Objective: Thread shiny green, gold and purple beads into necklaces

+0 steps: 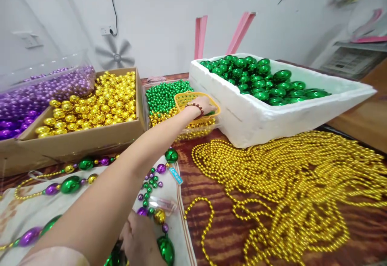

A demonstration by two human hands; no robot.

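My left hand [204, 104], a beaded bracelet [198, 109] at its wrist, reaches down into a small yellow plastic basket [181, 98]. Its fingertips are hidden inside, where a bit of green shows. The basket rests on a clear tub of small green beads [167, 94] and gold beads [161, 117]. Nearer to me, my right hand [140, 240] is low over a white cloth [178, 233], fingers curled on a bead necklace. Its purple, gold and green beads, with a large green bead [166, 250], lie around that hand. My left forearm partly covers it.
A cardboard box of gold balls [93, 113] stands left, beside purple beads [60, 84]. At right are a white foam box [242, 117] of large green beads [256, 78] and a spread of gold bead strands [290, 169]. A blue tag [175, 175] lies on the cloth.
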